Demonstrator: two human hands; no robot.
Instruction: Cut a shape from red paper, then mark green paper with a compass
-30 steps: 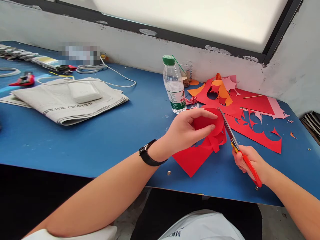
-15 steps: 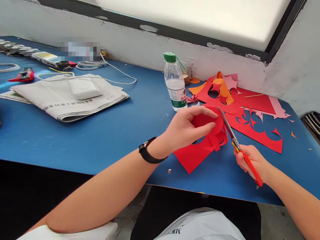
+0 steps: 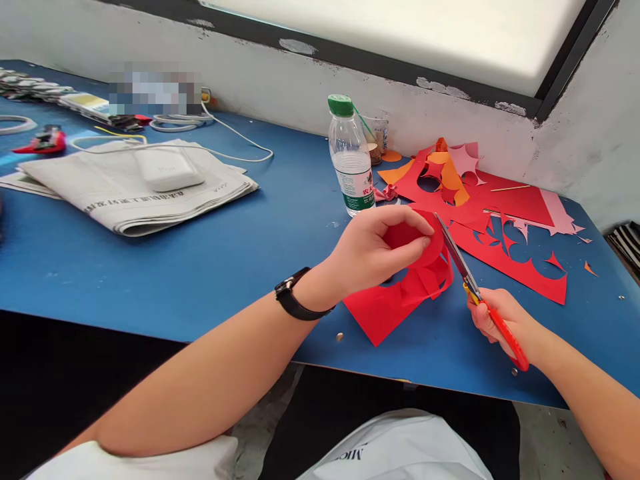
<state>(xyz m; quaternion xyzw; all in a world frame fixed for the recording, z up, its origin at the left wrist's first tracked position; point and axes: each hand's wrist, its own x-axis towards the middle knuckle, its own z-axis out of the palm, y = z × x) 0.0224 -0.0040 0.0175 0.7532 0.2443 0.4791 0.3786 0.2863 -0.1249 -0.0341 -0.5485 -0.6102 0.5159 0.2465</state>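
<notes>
My left hand (image 3: 375, 250) pinches a piece of red paper (image 3: 395, 300) by its rounded upper part, just above the blue table (image 3: 200, 260). The paper's lower corner hangs toward the table's front edge, with curled cut strips on its right side. My right hand (image 3: 500, 320) grips red-handled scissors (image 3: 475, 293). Their blades point up and left, and the tips meet the rounded edge of the paper next to my left fingers. A black watch sits on my left wrist.
A water bottle (image 3: 350, 160) with a green cap stands behind my left hand. Red, orange and pink paper offcuts (image 3: 500, 220) lie at the back right. A folded newspaper (image 3: 135, 193) with a white device on it, cables and small tools sit at the left.
Both hands, the paper and the scissors keep nearly the same pose. The view has tilted slightly, so everything sits a little higher in the picture.
</notes>
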